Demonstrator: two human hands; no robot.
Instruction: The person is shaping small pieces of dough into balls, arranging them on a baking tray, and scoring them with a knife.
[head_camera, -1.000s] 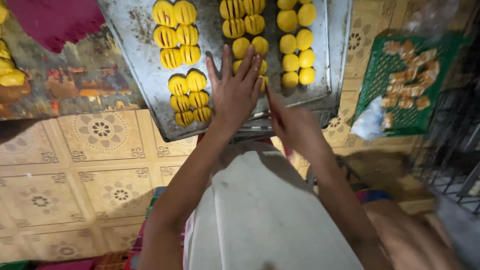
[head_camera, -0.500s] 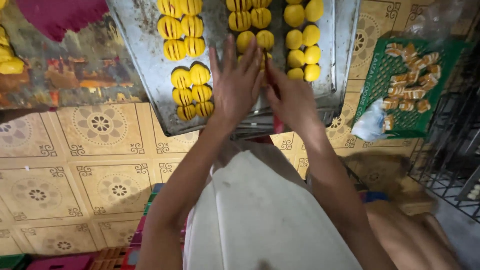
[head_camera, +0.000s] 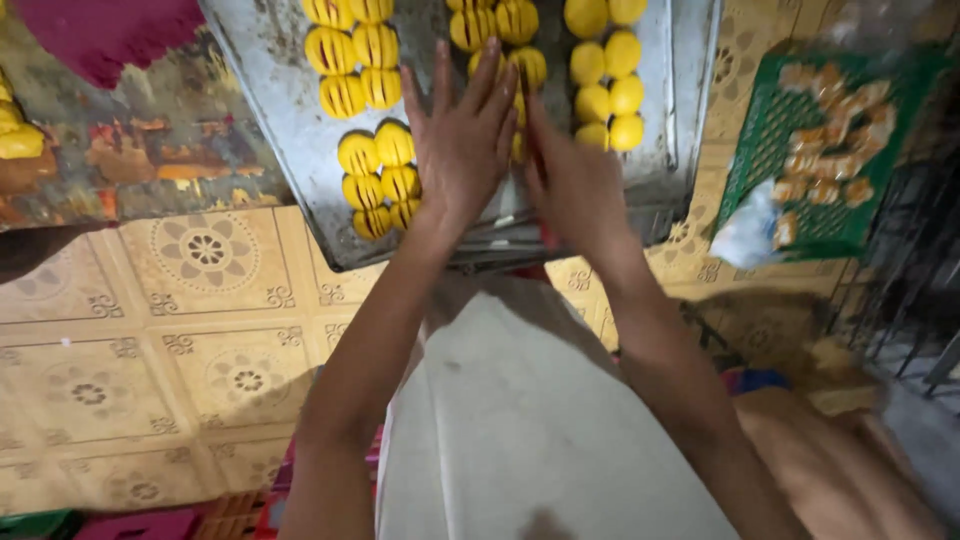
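Left hand (head_camera: 462, 140) flat, fingers spread, beside edge-on right hand (head_camera: 575, 180); both hands empty above metal tray (head_camera: 280, 110).

Home bakery: dough-laden baking tray (head_camera: 290, 130) above tiled floor (head_camera: 150, 340).

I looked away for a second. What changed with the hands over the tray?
The right hand moved left, closing up beside the left hand, both now over the middle dough pieces. Nothing visibly picked up or dropped. The tray and green crate stayed put.
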